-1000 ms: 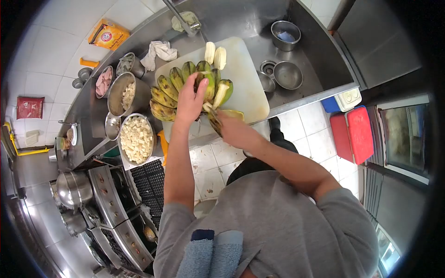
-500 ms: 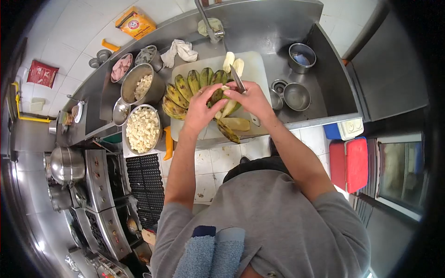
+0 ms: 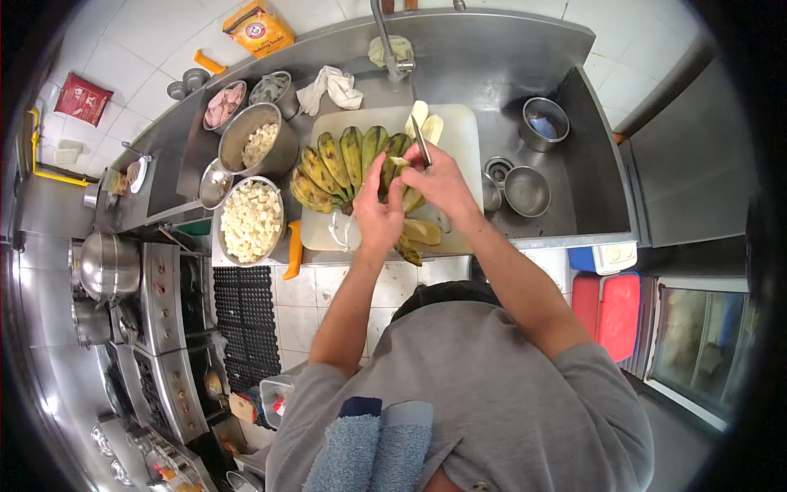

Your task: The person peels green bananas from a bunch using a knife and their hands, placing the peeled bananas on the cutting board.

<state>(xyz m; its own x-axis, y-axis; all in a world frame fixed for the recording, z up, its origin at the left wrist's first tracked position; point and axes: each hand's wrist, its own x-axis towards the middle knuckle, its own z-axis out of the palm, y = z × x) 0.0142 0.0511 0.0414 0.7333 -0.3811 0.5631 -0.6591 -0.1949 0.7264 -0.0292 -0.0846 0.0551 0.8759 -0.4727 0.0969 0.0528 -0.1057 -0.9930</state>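
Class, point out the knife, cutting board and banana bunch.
Knife (image 3: 420,141), head view: its blade.
Cutting board (image 3: 462,141), head view: its bare surface.
Banana bunch (image 3: 351,156), head view: a middle banana's peel.

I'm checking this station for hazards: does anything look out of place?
Yes, mildly: an orange handle juts past the counter's front edge, left of the cutting board, where it might get bumped. A dark-blotched peel also overhangs the board's near edge.

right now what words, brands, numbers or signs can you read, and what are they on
"Baking Soda": on the orange package; the lettering in its round red logo is too small to read.
Pale print on the red packet: too blurred to read.
I can make out no other text.
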